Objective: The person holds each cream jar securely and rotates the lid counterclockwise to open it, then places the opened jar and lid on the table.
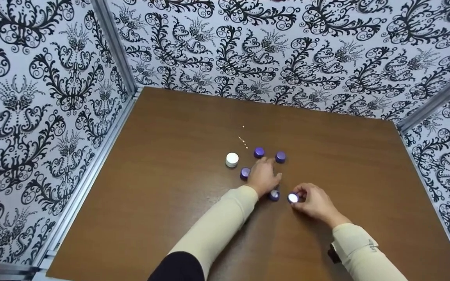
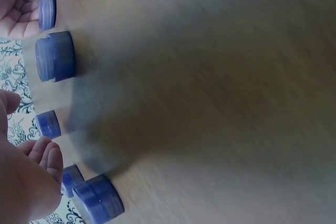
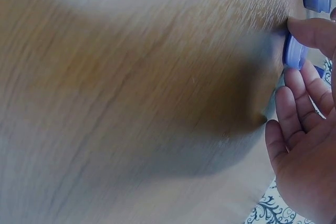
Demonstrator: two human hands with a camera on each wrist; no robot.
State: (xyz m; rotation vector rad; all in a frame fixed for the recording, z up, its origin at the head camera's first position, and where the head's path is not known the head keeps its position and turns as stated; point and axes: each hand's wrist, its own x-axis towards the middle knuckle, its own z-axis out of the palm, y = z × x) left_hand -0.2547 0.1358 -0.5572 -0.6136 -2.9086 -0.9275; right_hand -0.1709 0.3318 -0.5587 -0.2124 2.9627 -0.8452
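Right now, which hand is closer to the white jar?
Left. The left hand lies just right of the white jar, among the purple caps. The right hand is farther off, pinching a cap.

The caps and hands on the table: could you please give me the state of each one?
White cap: resting on the table, untouched.
Four purple caps: resting on the table around the left hand.
Glinting cap: pinched by the right hand.
Left hand: palm down among the purple caps.
Right hand: fingers curled on the glinting cap.

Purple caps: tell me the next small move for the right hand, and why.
Probably slide the cap that the right hand pinches toward the cap beside the left hand. The other purple caps sit clustered there on the table.
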